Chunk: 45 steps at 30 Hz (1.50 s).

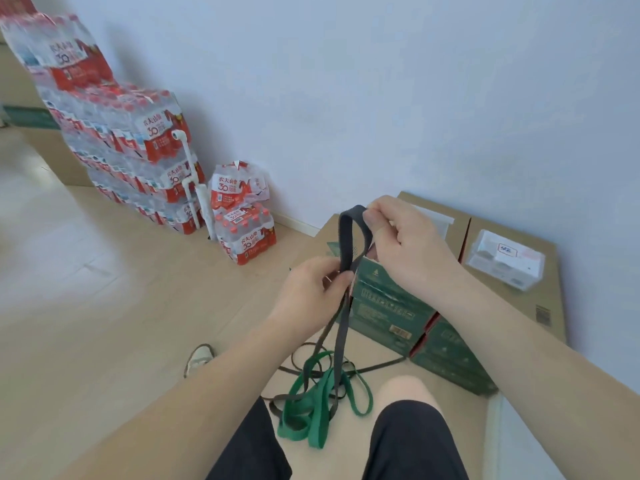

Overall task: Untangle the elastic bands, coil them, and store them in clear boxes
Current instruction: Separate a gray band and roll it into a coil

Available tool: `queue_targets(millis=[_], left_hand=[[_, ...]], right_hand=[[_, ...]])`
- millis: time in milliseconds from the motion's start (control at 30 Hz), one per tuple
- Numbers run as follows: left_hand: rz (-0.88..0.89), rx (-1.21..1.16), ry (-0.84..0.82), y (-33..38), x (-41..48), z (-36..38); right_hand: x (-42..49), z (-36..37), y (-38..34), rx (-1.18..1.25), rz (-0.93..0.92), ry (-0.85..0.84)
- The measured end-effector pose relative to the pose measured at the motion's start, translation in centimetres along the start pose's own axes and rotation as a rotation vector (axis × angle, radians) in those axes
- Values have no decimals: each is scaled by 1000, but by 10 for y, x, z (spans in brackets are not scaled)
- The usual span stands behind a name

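Note:
A dark grey elastic band [346,244] forms a raised loop in front of me. My right hand [405,244] pinches the top of that loop. Lower down, my left hand [311,289] pinches both strands together. From there the grey band hangs to the floor and runs into a tangle with a green elastic band [318,410] between my knees. A clear box [504,261] with a white label sits on a cardboard carton at the right.
Green and brown cartons [388,306] stand right behind my hands against the wall. Stacked packs of bottled water [138,150] fill the left along the wall, with a white pipe [188,181] leaning on them. My shoe [199,358] is on the wooden floor.

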<state>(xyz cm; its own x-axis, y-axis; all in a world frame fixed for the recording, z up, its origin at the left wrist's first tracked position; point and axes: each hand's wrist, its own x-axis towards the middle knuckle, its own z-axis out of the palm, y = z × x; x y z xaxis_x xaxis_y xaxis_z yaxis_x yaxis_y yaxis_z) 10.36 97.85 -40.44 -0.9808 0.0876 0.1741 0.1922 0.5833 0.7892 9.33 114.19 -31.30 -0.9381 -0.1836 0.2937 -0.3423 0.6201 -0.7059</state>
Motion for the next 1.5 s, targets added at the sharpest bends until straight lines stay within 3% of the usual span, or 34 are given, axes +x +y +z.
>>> queue_targets(millis=[133, 233, 333, 533, 667, 800, 933, 1067, 1333, 1500], left_hand=[[86, 86, -72, -6, -2, 4], [127, 50, -29, -19, 0, 15], [78, -41, 23, -35, 3, 22], [-45, -248, -55, -59, 13, 21], [-12, -202, -40, -74, 27, 32], [-84, -253, -94, -78, 35, 42], [-181, -350, -131, -82, 54, 53], [-309, -412, -108, -94, 74, 72], [-314, -184, -193, -156, 113, 116], [-260, -20, -361, -192, 108, 123]], right_hand=[[-1, -4, -3, 126, 123, 14], [-1, 7, 2, 133, 121, -42], [0, 19, 9, 128, 148, -76], [6, 27, 18, 127, 169, -141], [13, 34, 34, 131, 239, -81], [17, 45, 71, 300, 397, 44], [20, 67, 122, 312, 515, -183], [26, 101, 165, 213, 460, -437], [48, 163, 239, 62, 536, -407], [54, 180, 263, 254, 613, -285]])
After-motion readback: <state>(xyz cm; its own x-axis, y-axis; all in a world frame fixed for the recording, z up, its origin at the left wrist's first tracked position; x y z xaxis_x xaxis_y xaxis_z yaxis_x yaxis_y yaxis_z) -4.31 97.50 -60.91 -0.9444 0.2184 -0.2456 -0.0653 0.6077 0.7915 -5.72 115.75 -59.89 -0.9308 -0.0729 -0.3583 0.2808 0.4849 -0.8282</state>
